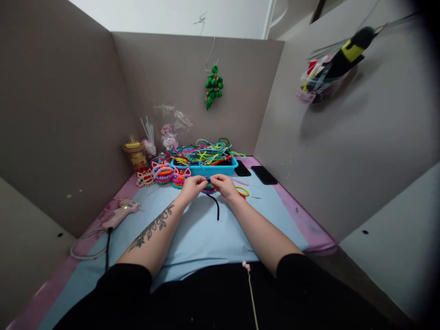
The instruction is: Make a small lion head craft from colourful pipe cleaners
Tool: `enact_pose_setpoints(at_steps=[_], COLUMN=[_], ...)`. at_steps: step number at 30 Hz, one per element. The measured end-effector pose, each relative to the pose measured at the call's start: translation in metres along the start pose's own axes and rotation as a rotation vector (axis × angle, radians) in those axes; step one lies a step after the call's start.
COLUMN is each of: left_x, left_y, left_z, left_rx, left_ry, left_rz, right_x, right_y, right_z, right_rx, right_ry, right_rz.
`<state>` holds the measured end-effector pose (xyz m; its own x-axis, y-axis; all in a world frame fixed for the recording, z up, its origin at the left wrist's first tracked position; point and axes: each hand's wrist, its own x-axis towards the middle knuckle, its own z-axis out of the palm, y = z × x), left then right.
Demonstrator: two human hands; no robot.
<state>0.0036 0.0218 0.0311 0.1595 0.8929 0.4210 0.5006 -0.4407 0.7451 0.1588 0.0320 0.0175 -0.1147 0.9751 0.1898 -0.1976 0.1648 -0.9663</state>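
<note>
A black pipe cleaner [217, 208] hangs in a curve below my hands, which are close together over the middle of the table. My left hand [193, 187] is closed, thumb and fingers pinched at its upper part. Pinched in the same way, my right hand [223, 185] faces it a short gap away. Under and between the fingertips is a small purple and blue piece [208, 188], mostly hidden by the hands. Beside my left hand stand colourful fuzzy animal heads with pink ears, one orange and teal [178, 178], another purple and pink [162, 173].
Behind the hands a blue tray [220, 169] is heaped with coloured pipe cleaners [206, 152]. Two black phone-like slabs [264, 175] lie right of it. A pink glue gun [122, 213] with a cable rests at left. A green ornament [214, 87] hangs on the back partition.
</note>
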Motion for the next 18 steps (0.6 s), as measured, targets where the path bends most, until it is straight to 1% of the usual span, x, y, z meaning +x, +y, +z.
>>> enact_pose_setpoints(at_steps=[2, 5, 9, 11, 13, 18], left_x=[0.0005, 0.0013, 0.0019, 0.0022, 0.0026, 0.0034], left_y=[-0.0008, -0.0028, -0.0044, -0.0044, -0.0041, -0.0021], left_z=[-0.0008, -0.0016, -0.0019, -0.0023, -0.0033, -0.0058], left_rx=[0.003, -0.010, -0.123, -0.173, -0.192, -0.128], left_ry=[-0.032, -0.084, -0.154, -0.176, -0.174, -0.114], left_rz=[0.011, 0.012, -0.030, -0.044, -0.043, -0.022], right_x=[0.0001, -0.0010, -0.0032, -0.0038, -0.0040, -0.0043], right_y=[-0.0014, -0.0032, -0.0045, -0.0051, -0.0057, -0.0067], right_z=[-0.0020, -0.0042, -0.0044, -0.0041, -0.0041, -0.0040], right_rx=[-0.084, -0.261, -0.453, -0.477, -0.462, -0.415], right_ry=[-0.013, -0.037, -0.014, -0.006, -0.008, -0.009], right_rz=[-0.063, -0.202, -0.356, -0.373, -0.359, -0.318])
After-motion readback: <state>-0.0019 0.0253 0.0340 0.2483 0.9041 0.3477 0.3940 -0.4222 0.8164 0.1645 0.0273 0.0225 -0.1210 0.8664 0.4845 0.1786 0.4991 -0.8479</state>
